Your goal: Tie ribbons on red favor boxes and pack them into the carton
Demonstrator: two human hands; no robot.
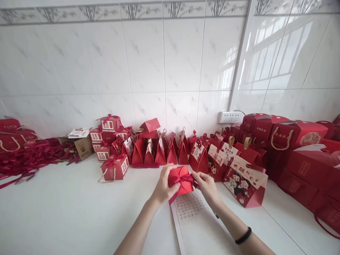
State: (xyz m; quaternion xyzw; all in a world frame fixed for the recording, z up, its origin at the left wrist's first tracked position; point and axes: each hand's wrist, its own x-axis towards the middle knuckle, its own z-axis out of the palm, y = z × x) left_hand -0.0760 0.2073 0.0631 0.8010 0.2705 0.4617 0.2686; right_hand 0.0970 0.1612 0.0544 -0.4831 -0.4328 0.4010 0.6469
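A small red gift box (pixel 186 190) with overlapping petal flaps is held up in front of me, above a sheet of handwritten paper (pixel 191 209). Around it runs a dark red ribbon (pixel 183 179), gathered in a bow or knot on top. My left hand (pixel 164 185) grips the box along its left side, thumb near the ribbon. At the box's right edge, the fingers of my right hand (pixel 206 185) pinch the ribbon. A black band (pixel 243 236) circles my right wrist. The far side of the box is hidden.
Triangular red boxes (pixel 160 152) stand in a row along the tiled wall. Left are stacked small boxes (pixel 115 168), a cardboard carton (pixel 83 148) and a heap of ribbons (pixel 39 154). Right are printed gift boxes (pixel 245 182), large red boxes (pixel 302 170) and a power strip (pixel 231 117).
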